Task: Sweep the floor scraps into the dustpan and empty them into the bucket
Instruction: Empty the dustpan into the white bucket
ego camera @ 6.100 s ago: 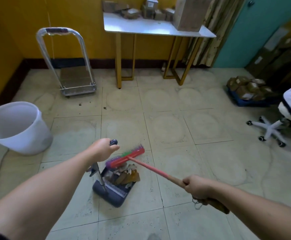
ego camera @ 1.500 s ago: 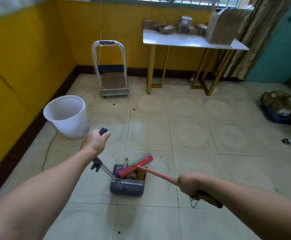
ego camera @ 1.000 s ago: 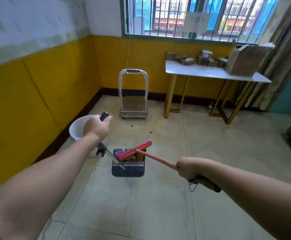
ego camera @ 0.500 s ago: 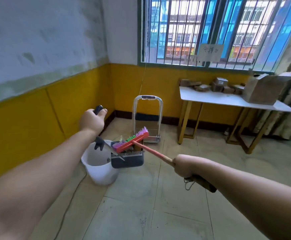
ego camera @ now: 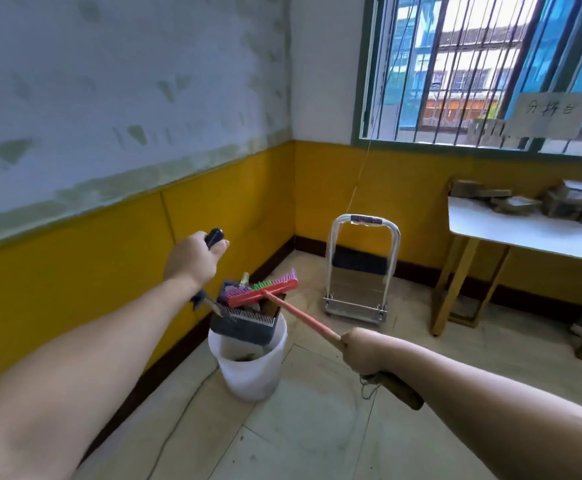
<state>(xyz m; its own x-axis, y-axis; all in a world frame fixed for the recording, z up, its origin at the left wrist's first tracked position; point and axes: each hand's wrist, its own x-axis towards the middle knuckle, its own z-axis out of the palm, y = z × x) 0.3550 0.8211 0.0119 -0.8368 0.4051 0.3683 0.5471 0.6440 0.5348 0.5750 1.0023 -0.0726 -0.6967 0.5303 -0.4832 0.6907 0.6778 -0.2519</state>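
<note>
My left hand (ego camera: 192, 259) grips the black handle of the dark grey dustpan (ego camera: 244, 327), which hangs directly over the mouth of the white bucket (ego camera: 249, 370). The bucket stands on the floor by the yellow wall. My right hand (ego camera: 364, 351) holds the red broom (ego camera: 303, 315) by its stick. The broom's red head with pink and green bristles rests across the top of the dustpan, pressing on the scraps (ego camera: 246, 279) inside it. Something dark lies at the bucket's bottom.
A folding metal hand trolley (ego camera: 359, 268) stands against the far wall beyond the bucket. A white table (ego camera: 525, 233) with gold legs carries small cardboard boxes at the right. A thin cable runs along the floor by the bucket. A barred window is above.
I have carried the dustpan and broom from the open floor toward the left wall. The dustpan now hangs over the bucket's mouth instead of beside it. The view has tilted up.
</note>
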